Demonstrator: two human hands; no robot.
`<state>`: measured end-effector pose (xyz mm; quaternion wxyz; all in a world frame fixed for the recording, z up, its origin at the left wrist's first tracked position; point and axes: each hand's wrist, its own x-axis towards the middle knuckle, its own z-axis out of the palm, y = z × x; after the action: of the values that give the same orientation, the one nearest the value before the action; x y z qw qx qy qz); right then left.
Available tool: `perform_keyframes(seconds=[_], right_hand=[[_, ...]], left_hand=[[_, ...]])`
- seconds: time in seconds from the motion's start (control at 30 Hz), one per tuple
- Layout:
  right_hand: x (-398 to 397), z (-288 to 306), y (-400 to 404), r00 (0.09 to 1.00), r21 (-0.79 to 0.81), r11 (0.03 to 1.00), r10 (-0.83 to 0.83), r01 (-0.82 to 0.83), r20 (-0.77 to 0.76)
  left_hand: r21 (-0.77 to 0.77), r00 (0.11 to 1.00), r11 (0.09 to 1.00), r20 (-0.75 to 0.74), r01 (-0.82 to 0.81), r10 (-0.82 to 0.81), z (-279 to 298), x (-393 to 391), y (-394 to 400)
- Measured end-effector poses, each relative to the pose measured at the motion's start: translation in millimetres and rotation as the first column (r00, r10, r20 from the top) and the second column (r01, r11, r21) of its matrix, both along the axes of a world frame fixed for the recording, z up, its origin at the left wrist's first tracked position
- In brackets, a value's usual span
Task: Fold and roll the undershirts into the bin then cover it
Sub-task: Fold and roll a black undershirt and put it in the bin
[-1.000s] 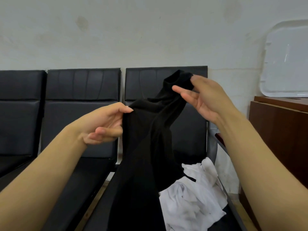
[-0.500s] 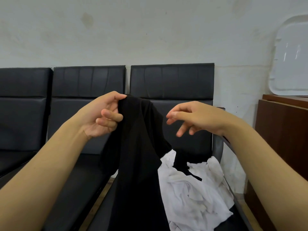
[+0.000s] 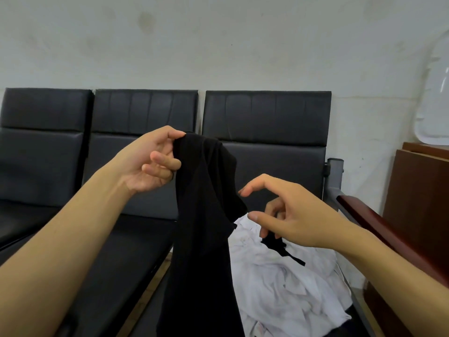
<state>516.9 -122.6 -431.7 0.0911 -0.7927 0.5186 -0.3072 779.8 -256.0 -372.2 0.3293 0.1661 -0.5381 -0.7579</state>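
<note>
Left hand [image 3: 148, 164] pinches the top edge of the black undershirt [image 3: 204, 227], holding it up so it hangs down in front of the black seats [image 3: 136, 152]. Right hand [image 3: 291, 215] is just beside the shirt's right edge, thumb and forefinger apart, lower fingers curled near a dark strap; can't tell if they grip it. White undershirts [image 3: 286, 288] lie crumpled on the right seat, below the right hand.

A row of black padded seats [image 3: 145, 152] is standing against a pale, stained wall [image 3: 218, 45] — three backs showing. A grey metal post [image 3: 334, 176] is rising at the row's right end, and a dark wooden cabinet [image 3: 422, 190] is sitting beyond it.
</note>
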Motion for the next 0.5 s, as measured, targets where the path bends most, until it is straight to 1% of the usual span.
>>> perform_keyframes(seconds=[0.1,0.2,0.23,0.3,0.4,0.43,0.47,0.5], right_hand=[[4.1,-4.7,-1.1,1.0,-0.036,0.999,0.028,-0.029,-0.012],[8.6,-7.4,-2.0,0.999,-0.028,0.999,0.033,-0.034,-0.02],[9.9,-7.7,-2.0,0.999,-0.011,0.999,0.038,-0.038,-0.024],[11.9,-8.9,-0.9,0.997,0.029,0.998,0.058,-0.056,-0.052],[14.9,-11.9,0.3,0.99,0.095,0.99,0.113,-0.105,-0.084],[15.9,-12.3,0.6,0.989,0.112,0.986,0.13,-0.122,-0.068],[17.2,-12.1,1.4,0.988,0.128,0.982,0.144,-0.137,-0.047],[18.2,-12.1,2.0,0.987,0.145,0.978,0.158,-0.152,-0.028]], left_hand=[[-0.001,1.0,1.0,0.012,-0.024,0.024,-1.5,-1.5,-1.9],[0.014,1.0,1.0,0.002,0.024,-0.025,-2.4,-1.8,-6.4],[0.045,0.996,0.995,-0.007,0.086,-0.086,-2.8,-1.4,-8.9],[0.098,0.967,0.963,-0.07,0.251,-0.245,-4.9,2.5,-11.6],[0.091,0.986,0.982,-0.033,0.168,-0.166,-6.0,3.3,-15.2],[0.074,0.993,0.99,-0.009,0.118,-0.118,-5.8,2.8,-14.0],[0.033,1.0,0.999,0.008,0.023,-0.024,-5.0,1.6,-8.7],[0.015,1.0,0.999,-0.001,-0.031,0.031,-4.3,0.8,-3.9]])
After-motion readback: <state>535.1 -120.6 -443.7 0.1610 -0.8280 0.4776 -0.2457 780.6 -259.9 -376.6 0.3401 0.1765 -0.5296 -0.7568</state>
